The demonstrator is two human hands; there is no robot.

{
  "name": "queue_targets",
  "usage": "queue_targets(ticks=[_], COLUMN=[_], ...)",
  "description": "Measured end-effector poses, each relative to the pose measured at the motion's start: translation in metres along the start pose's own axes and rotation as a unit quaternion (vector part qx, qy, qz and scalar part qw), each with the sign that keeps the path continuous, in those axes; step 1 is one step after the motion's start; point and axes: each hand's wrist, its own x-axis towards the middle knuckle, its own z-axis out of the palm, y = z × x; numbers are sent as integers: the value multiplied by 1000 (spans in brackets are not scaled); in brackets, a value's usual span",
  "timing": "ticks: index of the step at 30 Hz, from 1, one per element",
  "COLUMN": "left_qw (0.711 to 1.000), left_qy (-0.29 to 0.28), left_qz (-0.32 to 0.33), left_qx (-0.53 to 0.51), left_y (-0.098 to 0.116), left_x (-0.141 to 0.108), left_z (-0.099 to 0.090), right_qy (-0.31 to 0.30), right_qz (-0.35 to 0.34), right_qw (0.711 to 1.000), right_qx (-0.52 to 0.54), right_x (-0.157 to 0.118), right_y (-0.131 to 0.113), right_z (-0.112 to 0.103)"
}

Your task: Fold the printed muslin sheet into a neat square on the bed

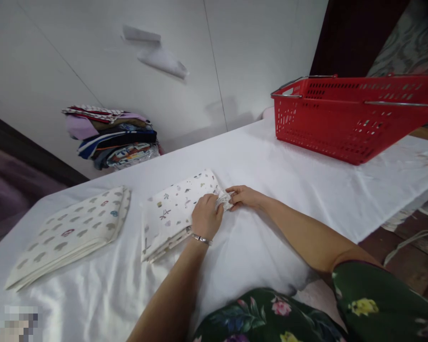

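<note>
A folded white cloth with small grey and brown prints (178, 204) lies on the white-covered table in the middle of the view. My left hand (206, 216), with a bracelet at the wrist, rests on its right end, fingers curled on the gathered edge. Just to the right, my right hand (240, 197) pinches the bunched end of the same cloth. Another folded cream cloth with a grey cloud-like pattern (78, 225) lies flat to the left, apart from both hands.
A red plastic basket (328, 123) with metal handles stands at the back right of the table (264, 156). Behind the table's far left edge is a stack of folded fabrics (117, 137), against a pale wall with torn paper on it.
</note>
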Motion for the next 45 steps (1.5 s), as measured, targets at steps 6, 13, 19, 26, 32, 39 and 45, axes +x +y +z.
queue_targets(ticks=[6,13,19,26,32,39,45], left_qw=[997,997,997,997,997,990,964], left_qy=[-52,-42,-41,-60,-55,-26,28], left_qz=[42,51,57,30,-20,-127,-262], left_qx=[45,35,26,-37,-50,50,37], left_y=[9,8,9,10,-9,-69,-97], left_x=[-3,-7,-9,-14,-29,-85,-129], left_z=[1,5,7,0,-16,-63,-85], right_qy=[-23,18,106,116,93,102,110], right_qz=[23,6,-47,-107,-108,-76,-62], right_qw=[999,998,980,942,928,923,931], right_qx=[14,-66,-165,-295,-344,-364,-342], right_x=[-6,-8,-5,-7,-12,-12,-15], right_y=[-8,-7,8,13,11,11,9], right_z=[0,4,21,21,19,17,23])
